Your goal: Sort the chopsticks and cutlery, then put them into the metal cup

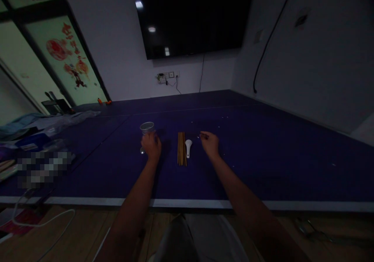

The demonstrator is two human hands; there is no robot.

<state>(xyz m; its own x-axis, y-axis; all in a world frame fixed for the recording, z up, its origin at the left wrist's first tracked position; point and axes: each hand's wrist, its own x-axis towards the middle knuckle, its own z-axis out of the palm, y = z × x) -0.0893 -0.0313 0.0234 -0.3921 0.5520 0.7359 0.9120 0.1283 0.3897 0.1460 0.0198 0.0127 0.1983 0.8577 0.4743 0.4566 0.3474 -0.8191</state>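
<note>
Curling beside the cup [147,127], the left hand [151,145] hid its grip, a shiny tip [142,151] showing near it; the right hand [209,142] had fingertips together, any hold too dark to tell. Chopsticks [181,149] and a spoon [188,148] lay between on the table [263,156].

Arms [142,188] forward, hands [151,146] apart

Has a purple tabletop [263,168] with a white near edge | holds brown sticks [181,149] side by side near the middle | holds a white spoon [188,144] just right of them | has white bits [219,126] toward the right and far edges | holds messy cloths [68,122] and a blue thing [33,142] by the left edge
</note>
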